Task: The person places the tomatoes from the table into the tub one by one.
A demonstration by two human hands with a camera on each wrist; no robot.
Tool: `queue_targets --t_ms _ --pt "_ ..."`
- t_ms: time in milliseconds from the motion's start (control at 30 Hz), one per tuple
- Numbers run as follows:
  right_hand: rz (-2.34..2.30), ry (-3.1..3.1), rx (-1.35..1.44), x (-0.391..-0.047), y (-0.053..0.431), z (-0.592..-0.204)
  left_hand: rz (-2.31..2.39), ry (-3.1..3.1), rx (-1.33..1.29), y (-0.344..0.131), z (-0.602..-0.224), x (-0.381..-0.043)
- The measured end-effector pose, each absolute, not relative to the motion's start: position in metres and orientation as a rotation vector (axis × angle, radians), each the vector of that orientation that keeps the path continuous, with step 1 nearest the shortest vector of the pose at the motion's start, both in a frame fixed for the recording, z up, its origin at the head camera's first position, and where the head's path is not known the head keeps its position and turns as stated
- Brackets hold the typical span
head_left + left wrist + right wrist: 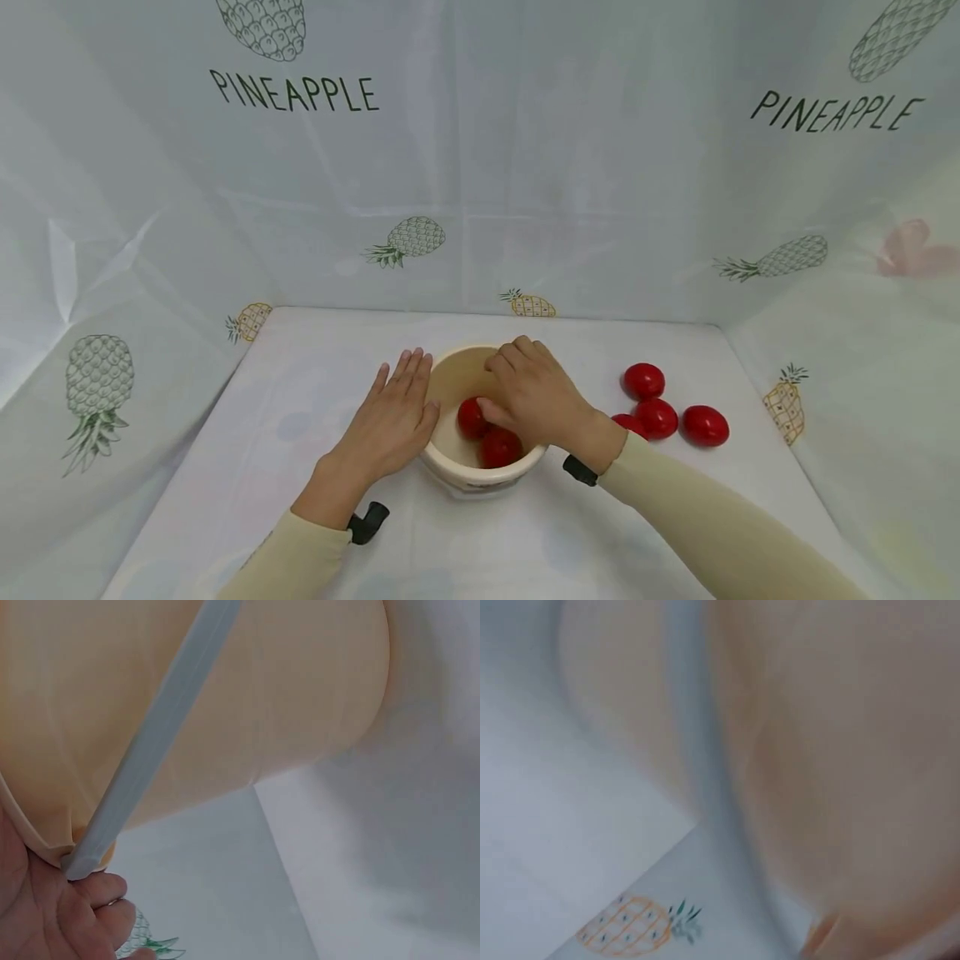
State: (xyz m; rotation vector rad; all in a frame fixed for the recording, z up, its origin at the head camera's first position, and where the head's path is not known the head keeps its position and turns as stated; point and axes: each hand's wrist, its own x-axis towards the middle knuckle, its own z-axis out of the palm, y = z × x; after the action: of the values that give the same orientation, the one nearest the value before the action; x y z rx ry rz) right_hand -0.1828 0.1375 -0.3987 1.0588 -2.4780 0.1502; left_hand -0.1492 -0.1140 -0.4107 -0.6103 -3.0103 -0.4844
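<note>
A cream bucket (pixel 474 477) with a grey handle (pixel 154 746) stands at mid-table. Two round red fruits, a left one (pixel 471 419) and a nearer one (pixel 500 448), lie inside; their kind is unclear. My left hand (pixel 392 421) lies along the bucket's left side, its fingers straight in the head view. The left wrist view shows fingertips (pixel 105 900) at the rim beside the handle's end. Over the bucket's right side, my right hand (pixel 542 398) reaches in with bent fingers, its thumb beside the left fruit. Whatever is under its palm is hidden.
Several shiny red fruits (pixel 657 418) lie together on the table right of the bucket, close to my right wrist. A white cloth (pixel 360 350) covers the table. Behind it hangs a pineapple-printed sheet (pixel 585 183), which also lines both sides.
</note>
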Motion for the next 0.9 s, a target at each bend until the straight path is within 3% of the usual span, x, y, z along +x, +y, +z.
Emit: queue_targets --t_ms 567,900 --pt "0.023 -2.404 0.888 -0.173 0.286 -0.416 -0.581 -2.979 -0.59 -0.112 -0.419 -0.149" --pt "-0.156 -2.597 0.937 -0.152 0.332 -0.442 -0.58 -2.979 -0.59 -0.112 -0.419 -0.148"
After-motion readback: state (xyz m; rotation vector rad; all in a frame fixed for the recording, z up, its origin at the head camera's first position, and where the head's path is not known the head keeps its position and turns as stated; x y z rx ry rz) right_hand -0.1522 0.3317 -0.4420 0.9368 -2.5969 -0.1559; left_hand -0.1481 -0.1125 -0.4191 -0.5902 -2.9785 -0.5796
